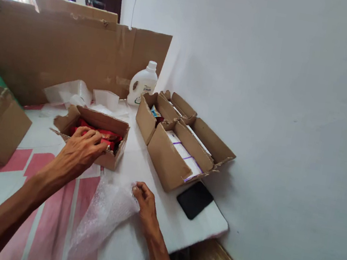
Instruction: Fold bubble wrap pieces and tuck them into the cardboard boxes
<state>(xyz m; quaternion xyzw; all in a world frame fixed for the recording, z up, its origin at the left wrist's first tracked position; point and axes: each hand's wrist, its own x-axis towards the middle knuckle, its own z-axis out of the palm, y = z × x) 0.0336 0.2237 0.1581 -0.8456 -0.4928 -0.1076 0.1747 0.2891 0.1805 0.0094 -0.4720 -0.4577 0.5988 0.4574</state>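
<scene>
A pink-and-white covered table holds an open brown cardboard box; nearer, the right hand pinches a translucent bubble-wrap sheet. Red packets lie in the box beneath the left hand, fingers curled; whether they grip one, I cannot tell.

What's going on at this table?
A person's left hand is over the near side of an open cardboard box, fingers at the red packets inside; whether it grips one is hidden. The right hand pinches an edge of clear bubble wrap. A cluster of open boxes stands to the right, with a flat black object beside it and a white jug behind.
</scene>
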